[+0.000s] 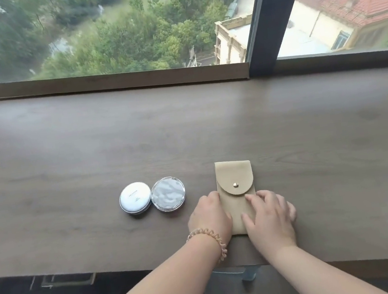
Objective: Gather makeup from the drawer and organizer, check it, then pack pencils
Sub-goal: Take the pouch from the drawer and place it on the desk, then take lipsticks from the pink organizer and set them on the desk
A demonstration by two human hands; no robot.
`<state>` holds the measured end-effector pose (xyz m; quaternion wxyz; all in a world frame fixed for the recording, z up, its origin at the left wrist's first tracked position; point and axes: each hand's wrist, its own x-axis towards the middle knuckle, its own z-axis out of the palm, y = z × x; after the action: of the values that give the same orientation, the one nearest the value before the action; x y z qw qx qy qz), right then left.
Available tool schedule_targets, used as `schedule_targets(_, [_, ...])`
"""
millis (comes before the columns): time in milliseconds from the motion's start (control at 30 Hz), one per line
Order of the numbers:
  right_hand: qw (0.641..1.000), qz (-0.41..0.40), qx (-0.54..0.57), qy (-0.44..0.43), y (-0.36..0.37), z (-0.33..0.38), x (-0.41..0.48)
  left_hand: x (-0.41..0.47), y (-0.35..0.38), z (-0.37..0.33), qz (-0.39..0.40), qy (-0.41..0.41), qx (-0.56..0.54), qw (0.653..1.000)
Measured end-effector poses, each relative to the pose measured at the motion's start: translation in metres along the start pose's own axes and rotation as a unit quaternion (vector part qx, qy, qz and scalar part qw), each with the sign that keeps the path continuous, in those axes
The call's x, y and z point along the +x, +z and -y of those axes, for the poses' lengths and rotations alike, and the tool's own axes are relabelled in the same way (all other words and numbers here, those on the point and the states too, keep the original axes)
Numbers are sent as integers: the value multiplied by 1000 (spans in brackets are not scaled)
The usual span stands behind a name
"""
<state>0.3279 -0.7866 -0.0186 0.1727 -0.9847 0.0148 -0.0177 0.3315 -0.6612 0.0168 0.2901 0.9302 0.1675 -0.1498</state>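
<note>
A tan suede pouch [234, 178] lies flat on the wooden desk [185, 128], its rounded flap closed over a metal snap. My left hand [209, 217] rests against the pouch's lower left edge, a beaded bracelet on the wrist. My right hand [269, 218] lies flat on the pouch's lower right part, fingers spread over it. To the left sit two round compacts side by side: a smooth white-lidded one [135, 200] and one with a rippled silvery top [168, 193]. No pencils are visible.
A large window with a dark frame [259, 22] runs along the desk's far edge. Under the desk's near edge, a drawer handle [64, 280] shows at the left, and a chair part [249, 275] sits between my forearms.
</note>
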Motion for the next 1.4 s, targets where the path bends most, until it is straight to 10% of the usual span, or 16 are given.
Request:
schedule_targets(467, [971,13,87,-223,-29,103,-16,-74,-90,57,-216,31,70,973])
schedule_targets(1400, [782,155,147,-585,20,637,-354,-371,-377,549,-437,-282,82,850])
